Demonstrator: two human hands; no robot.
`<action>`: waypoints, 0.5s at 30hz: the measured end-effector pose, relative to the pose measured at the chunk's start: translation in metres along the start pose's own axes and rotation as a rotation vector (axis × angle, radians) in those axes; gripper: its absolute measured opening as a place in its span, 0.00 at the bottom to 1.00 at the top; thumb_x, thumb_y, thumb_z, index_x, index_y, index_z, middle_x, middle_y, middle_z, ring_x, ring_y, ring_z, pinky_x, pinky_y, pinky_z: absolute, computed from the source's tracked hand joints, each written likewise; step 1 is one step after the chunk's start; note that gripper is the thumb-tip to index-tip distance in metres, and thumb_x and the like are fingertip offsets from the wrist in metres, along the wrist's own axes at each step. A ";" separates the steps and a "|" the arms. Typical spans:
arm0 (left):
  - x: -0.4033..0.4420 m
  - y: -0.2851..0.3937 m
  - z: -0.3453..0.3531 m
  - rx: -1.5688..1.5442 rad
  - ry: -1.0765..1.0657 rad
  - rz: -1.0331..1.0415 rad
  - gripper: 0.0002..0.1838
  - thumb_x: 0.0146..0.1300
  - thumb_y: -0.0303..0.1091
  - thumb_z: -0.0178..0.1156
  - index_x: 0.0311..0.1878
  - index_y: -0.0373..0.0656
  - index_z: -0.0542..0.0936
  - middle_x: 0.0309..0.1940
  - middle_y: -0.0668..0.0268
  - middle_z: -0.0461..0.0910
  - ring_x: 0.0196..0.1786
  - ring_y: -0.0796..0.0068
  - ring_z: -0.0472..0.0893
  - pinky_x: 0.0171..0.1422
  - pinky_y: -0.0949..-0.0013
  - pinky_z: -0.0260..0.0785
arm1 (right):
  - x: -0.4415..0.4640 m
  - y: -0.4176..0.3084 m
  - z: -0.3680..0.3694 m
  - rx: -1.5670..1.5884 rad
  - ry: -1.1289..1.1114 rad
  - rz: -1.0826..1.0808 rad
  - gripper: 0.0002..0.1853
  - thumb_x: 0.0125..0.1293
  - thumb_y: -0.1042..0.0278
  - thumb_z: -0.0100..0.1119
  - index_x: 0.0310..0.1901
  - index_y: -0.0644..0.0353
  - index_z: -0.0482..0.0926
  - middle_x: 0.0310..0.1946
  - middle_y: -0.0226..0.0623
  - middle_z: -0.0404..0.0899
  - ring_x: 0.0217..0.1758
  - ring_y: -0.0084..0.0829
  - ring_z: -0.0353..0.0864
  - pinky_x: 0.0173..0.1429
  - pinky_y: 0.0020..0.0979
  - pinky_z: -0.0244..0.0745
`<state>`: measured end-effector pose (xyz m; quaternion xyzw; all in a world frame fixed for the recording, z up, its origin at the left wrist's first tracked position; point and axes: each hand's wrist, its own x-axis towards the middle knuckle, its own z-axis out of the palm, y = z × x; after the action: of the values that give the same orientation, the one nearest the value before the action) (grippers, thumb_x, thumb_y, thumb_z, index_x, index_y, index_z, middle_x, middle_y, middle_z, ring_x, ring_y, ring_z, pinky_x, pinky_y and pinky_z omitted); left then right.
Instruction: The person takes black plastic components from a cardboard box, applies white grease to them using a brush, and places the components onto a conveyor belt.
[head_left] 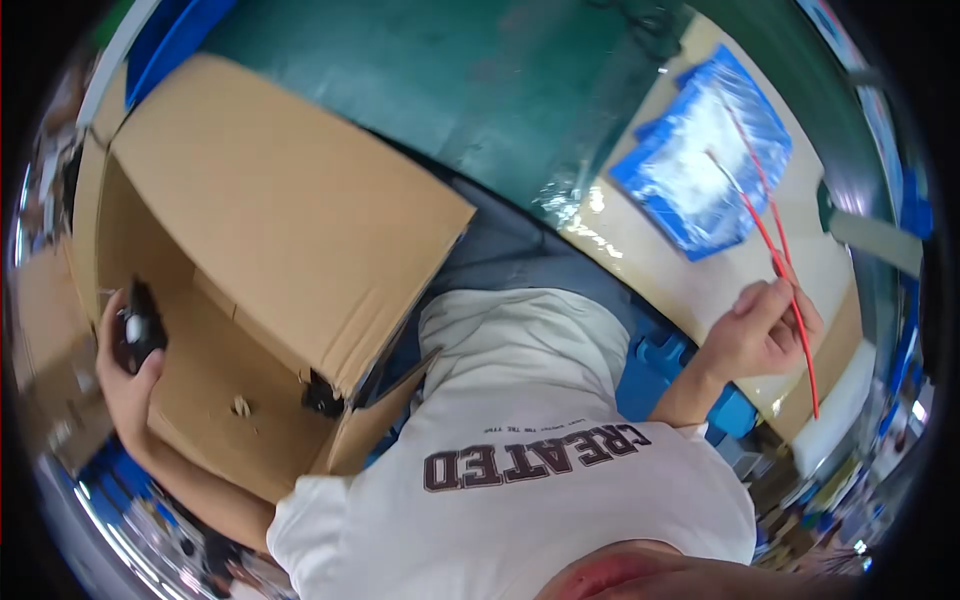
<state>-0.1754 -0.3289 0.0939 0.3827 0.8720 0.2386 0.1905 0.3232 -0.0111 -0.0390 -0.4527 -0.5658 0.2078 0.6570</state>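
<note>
My left hand (125, 375) is closed round a glossy black rounded object (142, 325) at the far left, over the open cardboard box (290, 210); its exact kind is unclear. Inside that box, near its right corner, sits another dark object (322, 393), and a small pale scrap (241, 406) lies on the cardboard. On the right, my right hand (765, 330) grips two thin red-handled brushes (760, 225). One brush has a metal collar and a small dark tip. Their tip ends reach over a blue-and-white plastic packet (700, 160), but contact cannot be made out.
The packet lies on a tan board (640, 230) with shiny clear tape along its edge. Behind is a green work surface (400, 70), with dark cables (645, 20) at the back. Blue plastic (650, 380) shows below the board. A white roll-like thing (835, 410) is at lower right.
</note>
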 end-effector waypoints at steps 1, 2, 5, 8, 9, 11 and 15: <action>0.012 0.022 -0.003 -0.068 -0.011 0.076 0.52 0.50 0.47 0.75 0.75 0.34 0.63 0.65 0.53 0.73 0.64 0.64 0.75 0.69 0.64 0.66 | 0.000 -0.004 0.000 0.032 0.000 -0.002 0.04 0.72 0.79 0.57 0.44 0.67 0.71 0.31 0.52 0.83 0.16 0.19 0.66 0.20 0.21 0.59; 0.020 0.050 0.000 -0.137 -0.016 0.145 0.53 0.51 0.50 0.75 0.76 0.33 0.62 0.67 0.52 0.72 0.67 0.63 0.74 0.73 0.63 0.62 | 0.001 -0.004 -0.005 0.033 -0.009 -0.001 0.05 0.72 0.79 0.57 0.44 0.67 0.71 0.34 0.54 0.84 0.16 0.19 0.66 0.20 0.21 0.60; 0.055 0.140 0.020 -0.006 -0.168 0.306 0.53 0.50 0.58 0.73 0.73 0.32 0.66 0.67 0.51 0.73 0.68 0.61 0.74 0.74 0.62 0.61 | -0.001 0.002 -0.014 0.080 -0.047 -0.010 0.05 0.73 0.80 0.55 0.46 0.66 0.69 0.42 0.61 0.84 0.17 0.18 0.68 0.20 0.19 0.60; 0.097 0.203 0.060 0.196 -0.352 0.499 0.50 0.47 0.60 0.73 0.67 0.31 0.72 0.61 0.51 0.77 0.62 0.61 0.78 0.69 0.61 0.66 | -0.003 0.004 -0.018 0.086 -0.074 -0.001 0.09 0.72 0.81 0.56 0.47 0.64 0.67 0.42 0.61 0.85 0.17 0.17 0.70 0.22 0.18 0.66; 0.113 0.225 0.082 0.264 -0.444 0.498 0.48 0.46 0.60 0.73 0.63 0.30 0.75 0.55 0.50 0.80 0.56 0.60 0.80 0.63 0.61 0.69 | -0.005 0.003 -0.018 0.102 -0.088 0.021 0.10 0.71 0.83 0.57 0.47 0.64 0.66 0.43 0.59 0.85 0.19 0.16 0.72 0.23 0.17 0.67; 0.140 0.267 0.128 0.485 -0.606 0.477 0.44 0.47 0.62 0.71 0.56 0.31 0.78 0.40 0.51 0.83 0.43 0.63 0.82 0.51 0.62 0.72 | -0.008 0.003 -0.018 0.097 -0.088 0.012 0.11 0.70 0.84 0.58 0.47 0.65 0.67 0.43 0.58 0.85 0.21 0.16 0.73 0.24 0.17 0.68; 0.186 0.308 0.200 0.760 -0.673 0.478 0.39 0.55 0.69 0.61 0.35 0.31 0.81 0.18 0.59 0.76 0.26 0.66 0.79 0.36 0.65 0.71 | -0.009 0.005 -0.021 0.029 -0.148 -0.035 0.10 0.69 0.86 0.58 0.46 0.66 0.68 0.44 0.57 0.85 0.22 0.15 0.74 0.26 0.16 0.69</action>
<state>-0.0131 0.0486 0.0764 0.6665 0.6766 -0.1914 0.2476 0.3414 -0.0227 -0.0472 -0.4169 -0.6175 0.2374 0.6233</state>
